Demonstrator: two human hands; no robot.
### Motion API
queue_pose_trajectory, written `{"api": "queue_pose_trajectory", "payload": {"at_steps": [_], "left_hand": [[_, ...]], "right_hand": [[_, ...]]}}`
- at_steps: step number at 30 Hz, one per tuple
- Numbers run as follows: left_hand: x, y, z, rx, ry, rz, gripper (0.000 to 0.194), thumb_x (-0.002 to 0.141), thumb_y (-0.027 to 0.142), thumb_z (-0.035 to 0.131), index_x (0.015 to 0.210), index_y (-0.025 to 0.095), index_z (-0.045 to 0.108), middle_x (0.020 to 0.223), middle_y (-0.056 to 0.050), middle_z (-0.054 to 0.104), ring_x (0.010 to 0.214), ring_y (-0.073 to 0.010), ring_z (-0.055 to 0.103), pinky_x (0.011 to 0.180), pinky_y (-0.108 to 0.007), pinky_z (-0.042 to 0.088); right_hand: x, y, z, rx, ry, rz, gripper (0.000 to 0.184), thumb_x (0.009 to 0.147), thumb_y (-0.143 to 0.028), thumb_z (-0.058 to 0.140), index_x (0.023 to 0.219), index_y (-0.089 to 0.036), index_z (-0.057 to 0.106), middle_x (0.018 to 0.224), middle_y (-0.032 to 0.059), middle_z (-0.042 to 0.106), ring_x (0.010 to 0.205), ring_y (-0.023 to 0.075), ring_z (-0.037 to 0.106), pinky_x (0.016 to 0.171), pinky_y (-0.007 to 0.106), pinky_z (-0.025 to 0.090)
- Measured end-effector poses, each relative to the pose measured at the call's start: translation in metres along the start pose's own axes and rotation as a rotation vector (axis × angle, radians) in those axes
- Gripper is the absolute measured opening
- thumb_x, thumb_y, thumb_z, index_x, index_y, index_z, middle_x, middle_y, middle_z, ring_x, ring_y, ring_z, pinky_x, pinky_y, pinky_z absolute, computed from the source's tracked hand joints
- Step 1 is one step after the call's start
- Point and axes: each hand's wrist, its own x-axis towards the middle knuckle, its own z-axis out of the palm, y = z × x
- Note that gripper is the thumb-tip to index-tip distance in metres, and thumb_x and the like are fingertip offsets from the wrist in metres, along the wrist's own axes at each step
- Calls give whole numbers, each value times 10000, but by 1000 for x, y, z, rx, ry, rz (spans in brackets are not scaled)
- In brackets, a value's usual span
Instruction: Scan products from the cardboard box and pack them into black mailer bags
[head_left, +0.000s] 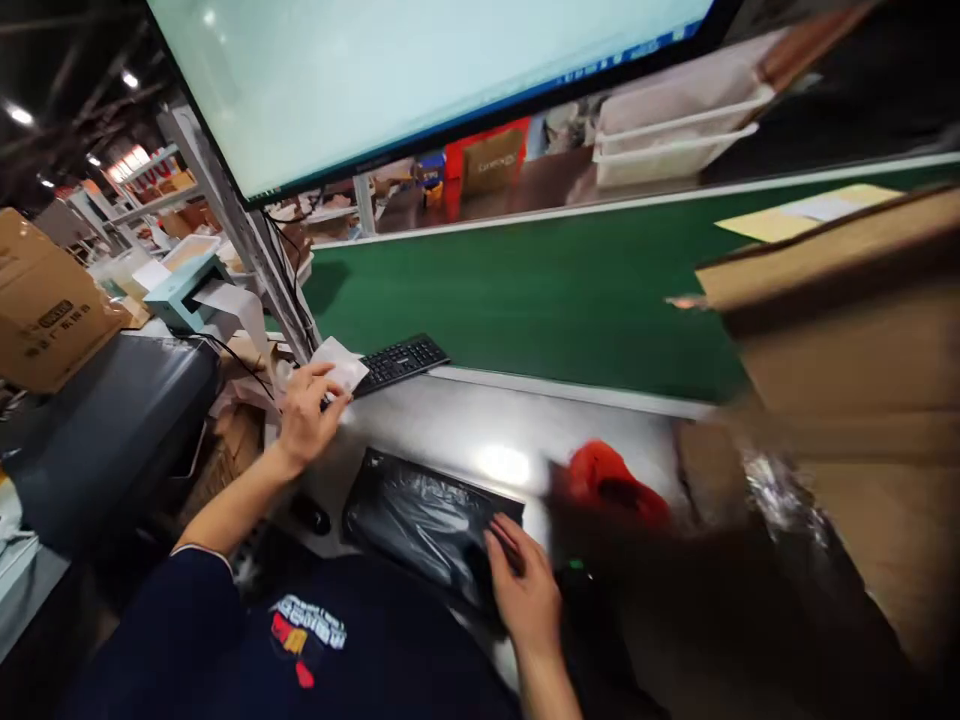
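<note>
My left hand pinches a small white label in front of the black keyboard. On the metal table lies a flat, shiny black plastic mailer bag. At its right end my right hand has curled fingers gripping the edge, with the thumb on top. A teal label printer stands beyond my left hand, and a white paper strip hangs from it. The undersides of both hands' fingers are hidden.
A large monitor overhangs the green conveyor belt. Right of the mailer sit a blurred red-orange object and a big cardboard box. A computer mouse rests near my body. Another carton stands far left.
</note>
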Motion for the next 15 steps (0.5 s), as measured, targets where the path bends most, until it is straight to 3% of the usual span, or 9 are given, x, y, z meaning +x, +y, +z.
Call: {"api": "queue_pose_trajectory", "payload": {"at_steps": [3, 6, 8, 10, 13, 15], "left_hand": [[-56, 45, 22, -548, -119, -230, 213, 942, 420, 729, 853, 233, 679, 1168, -92, 726, 1087, -249, 695, 963, -411, 563], [-101, 57, 43, -958, -196, -589, 313, 877, 493, 792, 783, 236, 640, 1103, -84, 742, 1006, -249, 713, 867, -380, 581], [-129, 52, 59, -1118, -213, -784, 354, 823, 499, 837, 768, 232, 610, 1077, -74, 746, 939, -231, 714, 800, -353, 579], [-155, 41, 76, -1216, -210, -912, 399, 783, 510, 854, 770, 229, 571, 1076, -68, 744, 860, -199, 703, 722, -318, 565], [-189, 21, 100, -1223, -176, -1010, 433, 740, 517, 842, 787, 231, 519, 1090, -72, 741, 822, -179, 696, 661, -289, 547], [-204, 7, 117, -1080, -179, -1055, 389, 732, 465, 816, 811, 235, 513, 1061, -71, 741, 831, -184, 702, 650, -279, 543]], "right_hand": [[-3, -43, 23, 304, -235, 191, 781, 617, -745, 849, 1196, -243, 698, 1345, 149, 702, 1236, 335, 674, 1064, 496, 567], [-14, -62, 31, 539, -356, 319, 715, 623, -694, 879, 1140, -225, 728, 1211, 124, 754, 1079, 275, 717, 909, 379, 602], [-26, -63, 31, 576, -311, 385, 640, 604, -649, 908, 1031, -201, 745, 1015, 82, 772, 832, 190, 694, 735, 293, 571], [-36, -58, 27, 527, -238, 437, 569, 558, -579, 948, 912, -188, 735, 839, 28, 735, 633, 113, 567, 582, 235, 462], [-41, -45, 23, 380, -189, 438, 525, 524, -572, 945, 758, -187, 674, 709, -11, 649, 578, 88, 444, 520, 228, 330], [-34, -36, 24, 165, -159, 361, 535, 604, -665, 860, 668, -199, 606, 652, -19, 581, 603, 107, 431, 550, 250, 336]]}}
